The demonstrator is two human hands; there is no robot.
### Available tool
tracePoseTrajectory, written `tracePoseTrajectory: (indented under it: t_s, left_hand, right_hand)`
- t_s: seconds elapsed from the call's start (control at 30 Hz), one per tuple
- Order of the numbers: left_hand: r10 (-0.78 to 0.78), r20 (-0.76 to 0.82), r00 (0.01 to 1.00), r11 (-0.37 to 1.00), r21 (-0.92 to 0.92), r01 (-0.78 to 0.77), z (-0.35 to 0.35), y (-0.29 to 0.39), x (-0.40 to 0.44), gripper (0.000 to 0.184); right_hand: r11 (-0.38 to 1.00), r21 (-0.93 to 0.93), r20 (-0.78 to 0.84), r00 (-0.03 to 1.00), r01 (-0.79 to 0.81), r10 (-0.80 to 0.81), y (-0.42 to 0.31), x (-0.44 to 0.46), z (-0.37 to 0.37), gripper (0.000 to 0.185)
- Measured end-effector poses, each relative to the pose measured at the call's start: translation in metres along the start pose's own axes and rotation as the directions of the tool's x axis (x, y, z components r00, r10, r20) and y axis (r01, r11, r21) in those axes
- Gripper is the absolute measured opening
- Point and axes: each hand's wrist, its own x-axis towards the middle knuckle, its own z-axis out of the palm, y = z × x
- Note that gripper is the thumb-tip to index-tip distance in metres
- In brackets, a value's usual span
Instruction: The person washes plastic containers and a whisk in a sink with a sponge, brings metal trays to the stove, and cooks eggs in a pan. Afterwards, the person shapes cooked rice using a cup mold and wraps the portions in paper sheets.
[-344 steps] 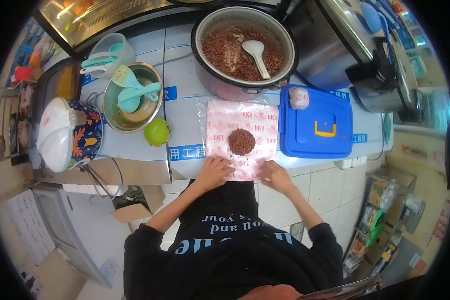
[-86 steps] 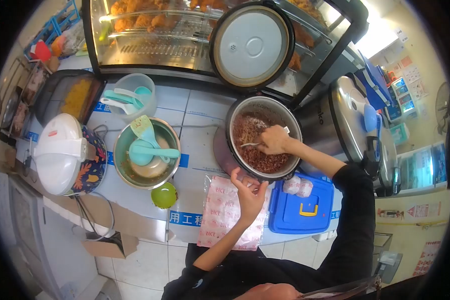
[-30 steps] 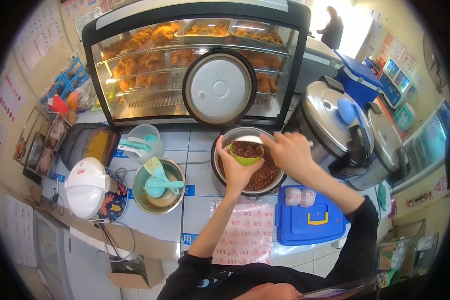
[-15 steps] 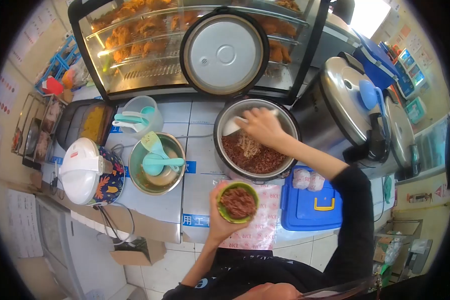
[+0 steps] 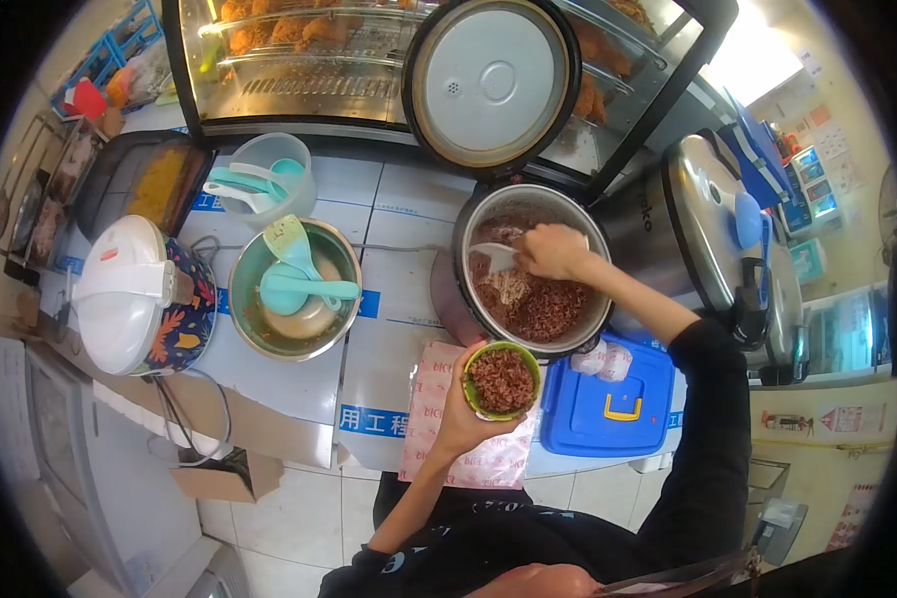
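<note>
My left hand (image 5: 461,420) is closed round a small green bowl (image 5: 478,409) heaped with reddish-brown cooked rice (image 5: 501,382). It holds the bowl just in front of the rice cooker (image 5: 457,289). Inside the cooker's pot my right hand (image 5: 558,251) grips a whitish rice paddle (image 5: 495,255), whose blade touches the rice (image 5: 548,309). A paler, lighter-brown patch shows in that rice. The cooker's round lid (image 5: 493,85) stands raised behind the pot. Below the bowl, printed pink-and-white paper (image 5: 424,439) lies on the table.
On the left are a steel bowl (image 5: 239,324) with turquoise utensils, a clear tub (image 5: 259,204) of scoops and a white-lidded pot (image 5: 120,299). To the right stand a blue box (image 5: 578,414) with wrapped rolls on it and a large steel cooker (image 5: 658,239). Behind is a fried-food display case (image 5: 309,100).
My left hand has brought the bowl up and closer to the cooker. My right hand has moved the paddle lower into the rice. The camera view has shifted and tilted.
</note>
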Motion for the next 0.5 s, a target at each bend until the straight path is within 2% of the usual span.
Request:
tracePoseTrajectory:
  t_s: [0.03, 0.13, 0.17, 0.23, 0.27, 0.37, 0.5]
  left_hand:
    - [0.008, -0.008, 1.000, 1.000, -0.012, -0.009, 0.001, 0.001, 0.001, 0.098]
    - [0.015, -0.026, 1.000, 1.000, -0.019, -0.016, 0.004, -0.001, -0.001, 0.098]
    - [0.012, -0.021, 1.000, 1.000, -0.018, -0.012, 0.002, -0.001, -0.002, 0.098]
    - [0.009, 0.007, 1.000, 1.000, 0.007, -0.009, 0.002, 0.000, 0.001, 0.098]
    - [0.011, 0.009, 1.000, 1.000, 0.007, -0.011, 0.002, 0.000, 0.001, 0.098]
    - [0.008, 0.005, 1.000, 0.999, 0.032, -0.008, 0.003, -0.001, 0.001, 0.098]
    - [0.008, -0.010, 1.000, 0.999, 0.050, -0.007, 0.000, -0.002, 0.001, 0.101]
  right_hand:
    - [1.000, -0.009, 0.000, 1.000, -0.004, 0.004, 0.000, -0.001, 0.005, 0.025]
    - [0.962, 0.274, 0.176, 0.984, -0.015, -0.035, -0.006, -0.009, 0.015, 0.030]
    - [0.961, 0.278, 0.176, 0.984, -0.019, -0.031, -0.006, -0.013, 0.023, 0.030]
    - [0.847, 0.517, 0.161, 0.957, 0.127, -0.242, -0.005, -0.017, 0.030, 0.029]
    - [0.839, 0.544, 0.259, 0.946, 0.026, -0.198, -0.002, -0.020, 0.032, 0.028]
    - [0.795, 0.604, 0.311, 0.933, -0.045, -0.184, -0.003, -0.026, 0.033, 0.027]
    - [0.744, 0.668, 0.272, 0.925, 0.018, -0.266, -0.003, -0.035, 0.021, 0.027]
